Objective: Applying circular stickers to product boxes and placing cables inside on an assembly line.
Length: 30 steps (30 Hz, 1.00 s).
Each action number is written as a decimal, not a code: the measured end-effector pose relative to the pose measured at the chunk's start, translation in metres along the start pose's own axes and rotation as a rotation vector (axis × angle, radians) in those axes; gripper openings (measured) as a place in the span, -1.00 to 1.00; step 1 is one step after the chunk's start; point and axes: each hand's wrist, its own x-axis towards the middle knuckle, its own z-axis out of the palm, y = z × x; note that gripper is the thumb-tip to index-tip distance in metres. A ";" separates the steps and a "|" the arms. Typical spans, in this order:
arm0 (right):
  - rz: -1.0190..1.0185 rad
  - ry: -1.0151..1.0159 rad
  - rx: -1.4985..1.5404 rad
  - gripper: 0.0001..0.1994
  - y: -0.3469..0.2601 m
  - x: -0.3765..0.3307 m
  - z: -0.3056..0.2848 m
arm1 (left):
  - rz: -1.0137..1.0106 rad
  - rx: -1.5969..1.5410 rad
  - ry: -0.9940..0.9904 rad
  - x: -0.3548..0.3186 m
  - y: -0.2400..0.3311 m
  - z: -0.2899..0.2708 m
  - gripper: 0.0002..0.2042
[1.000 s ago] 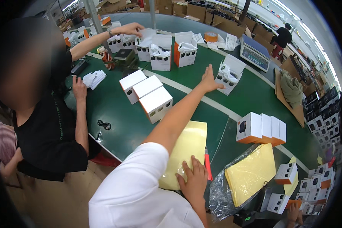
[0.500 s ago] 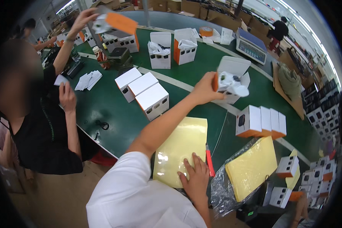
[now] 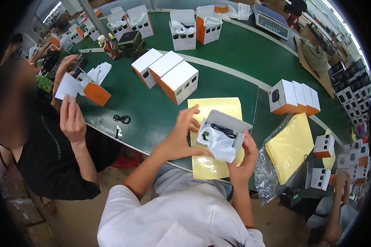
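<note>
An open white carton (image 3: 237, 145) is tilted toward me over a yellow sheet (image 3: 217, 103) at the table's near edge. Inside it lie a crumpled white plastic bag (image 3: 219, 146) and a coiled black cable (image 3: 223, 130). My right hand (image 3: 244, 159) grips the carton's right side, thumb toward the front. On the other side, my left hand (image 3: 180, 138) has its fingers spread, with the thumb close to the bag; whether it touches is unclear. A red object, mostly hidden, shows behind the carton's right edge.
Closed white-and-orange boxes (image 3: 179, 80) stand ahead of me, with another row (image 3: 297, 96) at right. Yellow sheets (image 3: 290, 144) lie on clear plastic. A co-worker's hand (image 3: 73, 119) at left holds a white paper. Open cartons (image 3: 183, 37) and a scale (image 3: 271, 20) stand farther back.
My left hand has brought the open carton from the far right of the table to the yellow sheet. My right hand has risen from the sheet to the carton. The co-worker's orange-and-white box has come down.
</note>
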 end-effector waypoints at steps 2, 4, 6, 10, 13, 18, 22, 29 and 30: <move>0.056 0.074 0.107 -0.36 -0.007 0.003 0.006 | 0.169 -0.017 0.187 -0.006 -0.005 0.003 -0.15; 0.146 0.072 0.128 -0.37 -0.007 0.005 0.004 | 0.516 0.593 -0.029 -0.003 0.006 -0.007 -0.45; 0.107 0.041 0.106 -0.38 -0.004 0.008 -0.001 | 0.677 0.677 0.019 0.013 0.024 0.003 -0.70; -0.047 -0.028 -0.047 -0.43 -0.009 0.011 -0.005 | 0.846 1.071 -0.219 0.029 0.045 0.015 -0.87; -0.121 -0.055 -0.047 -0.51 -0.011 0.009 -0.003 | 0.794 1.196 -0.522 0.036 0.058 0.031 -0.91; 0.008 -0.083 0.005 -0.61 -0.009 0.001 0.001 | 0.661 0.908 -0.582 0.037 0.053 0.025 -0.85; 0.032 -0.073 0.049 -0.64 -0.013 0.003 0.002 | 0.635 0.633 -0.362 0.030 0.053 0.020 -0.88; -0.131 -0.032 -0.078 -0.56 -0.003 0.002 0.001 | 0.572 0.973 -0.408 0.036 0.049 0.037 -0.85; -0.144 -0.032 -0.092 -0.54 -0.003 0.004 0.001 | 0.613 0.975 -0.442 0.036 0.049 0.040 -0.86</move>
